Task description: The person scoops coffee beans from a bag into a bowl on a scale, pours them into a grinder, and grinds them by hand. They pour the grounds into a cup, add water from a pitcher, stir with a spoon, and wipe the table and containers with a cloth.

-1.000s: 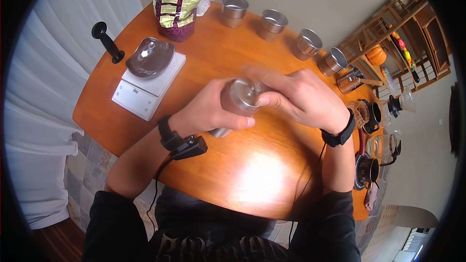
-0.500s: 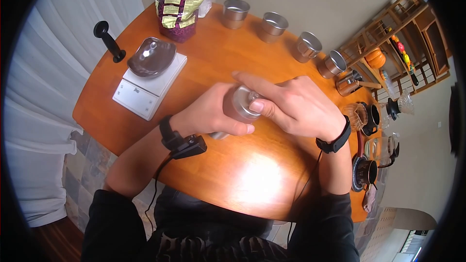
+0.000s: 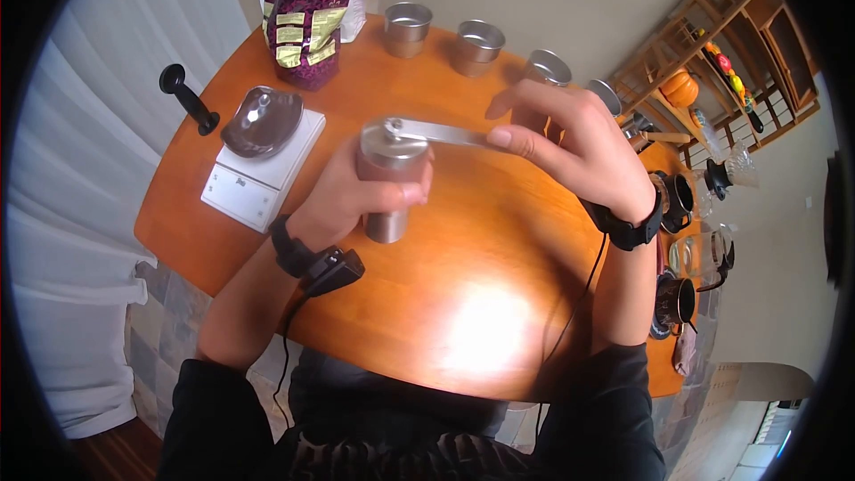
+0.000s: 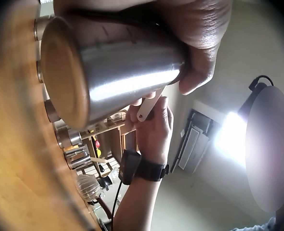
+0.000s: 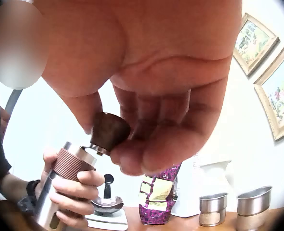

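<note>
A steel hand grinder [image 3: 386,224] with a brown ribbed band is held above the table in the left hand [image 3: 334,200], whose fingers wrap round its body. From its lid a flat metal crank [image 3: 445,132] reaches right to the right hand [image 3: 579,142]. Seen in the right wrist view, the thumb and fingers of the right hand [image 5: 151,82] pinch the crank's dark brown knob [image 5: 110,132]. The left wrist view shows the grinder's steel lower cylinder [image 4: 127,67] and round base close up, tilted.
On the left a grey dish [image 3: 262,122] rests on a white scale [image 3: 239,200], beside a black tamper-like tool [image 3: 189,100]. A purple bag [image 3: 305,27] and several metal cups [image 3: 408,28] line the back. Pots and glassware stand along the right edge; a cable hangs from each wrist.
The grinder has moved left and stands more upright. The right hand has moved right and up with the crank, which now points right. The head view has shifted slightly.
</note>
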{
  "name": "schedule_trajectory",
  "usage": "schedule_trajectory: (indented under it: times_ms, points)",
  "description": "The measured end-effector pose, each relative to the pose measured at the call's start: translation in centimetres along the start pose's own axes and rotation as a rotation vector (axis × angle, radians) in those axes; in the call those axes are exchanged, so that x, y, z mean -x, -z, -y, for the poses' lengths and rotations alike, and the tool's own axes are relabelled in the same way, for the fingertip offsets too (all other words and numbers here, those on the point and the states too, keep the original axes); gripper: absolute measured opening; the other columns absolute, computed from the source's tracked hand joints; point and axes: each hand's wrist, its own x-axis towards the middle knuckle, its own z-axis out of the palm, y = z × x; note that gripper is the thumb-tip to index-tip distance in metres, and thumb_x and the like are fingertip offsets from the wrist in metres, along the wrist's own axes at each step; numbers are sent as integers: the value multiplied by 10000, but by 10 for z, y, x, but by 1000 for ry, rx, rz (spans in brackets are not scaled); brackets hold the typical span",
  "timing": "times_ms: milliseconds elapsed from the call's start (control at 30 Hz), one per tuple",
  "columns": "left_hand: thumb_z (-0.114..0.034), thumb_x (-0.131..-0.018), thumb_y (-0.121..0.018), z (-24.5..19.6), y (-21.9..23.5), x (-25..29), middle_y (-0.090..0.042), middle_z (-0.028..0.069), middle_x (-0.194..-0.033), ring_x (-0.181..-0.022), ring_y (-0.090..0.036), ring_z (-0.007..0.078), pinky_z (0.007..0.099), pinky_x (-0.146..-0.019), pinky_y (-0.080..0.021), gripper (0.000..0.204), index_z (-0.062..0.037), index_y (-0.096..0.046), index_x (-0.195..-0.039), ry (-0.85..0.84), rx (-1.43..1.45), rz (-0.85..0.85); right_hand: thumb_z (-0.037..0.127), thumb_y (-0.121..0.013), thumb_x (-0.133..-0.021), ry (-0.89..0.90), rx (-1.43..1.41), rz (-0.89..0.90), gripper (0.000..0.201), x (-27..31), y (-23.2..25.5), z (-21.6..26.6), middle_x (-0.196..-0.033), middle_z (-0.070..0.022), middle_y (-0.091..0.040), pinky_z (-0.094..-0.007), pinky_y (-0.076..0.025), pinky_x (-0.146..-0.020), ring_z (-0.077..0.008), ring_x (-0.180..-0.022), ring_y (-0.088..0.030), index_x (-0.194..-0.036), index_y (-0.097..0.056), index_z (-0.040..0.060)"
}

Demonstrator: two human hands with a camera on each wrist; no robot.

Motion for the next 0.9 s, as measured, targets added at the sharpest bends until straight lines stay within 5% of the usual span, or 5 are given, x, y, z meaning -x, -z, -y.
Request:
schedule_trajectory:
  times_ms: [400, 500, 633, 900]
  points:
    - [-224, -882, -747, -4, 11, -59, -663, 71, -897, -820, -643, 161, 325, -772, -518, 367, -17, -603, -1148, -87, -187, -92, 221, -701, -959, 168, 339, -248, 208, 10, 9, 2, -787, -157, -692, -476, -523, -624, -382, -734, -682, -1027, -588, 61]
    - [-224, -883, -748, -2, 10, -58, -661, 71, -895, -814, -643, 167, 324, -770, -518, 372, -21, -605, -1160, -80, -216, -150, 199, -698, -944, 129, 365, -193, 203, 11, 6, 7, -792, -165, -699, -471, -529, -610, -384, -744, -689, -996, -568, 51]
    - [-111, -835, -786, -1, 14, -45, -691, 39, -969, -876, -669, 140, 327, -798, -543, 308, -14, -647, -1093, -64, -209, -215, 138, -687, -904, 315, 201, -156, 176, 11, -5, 28, -788, -142, -679, -454, -531, -589, -368, -714, -689, -986, -561, 47]
    - [-42, -794, -787, 7, -6, -32, -633, -11, -904, -836, -546, 71, 273, -744, -487, 279, -48, -620, -1017, -141, -500, -169, 105, -647, -810, 480, 149, -11, 166, 23, -32, 79, -826, -75, -565, -354, -527, -543, -233, -715, -660, -961, -587, 71]
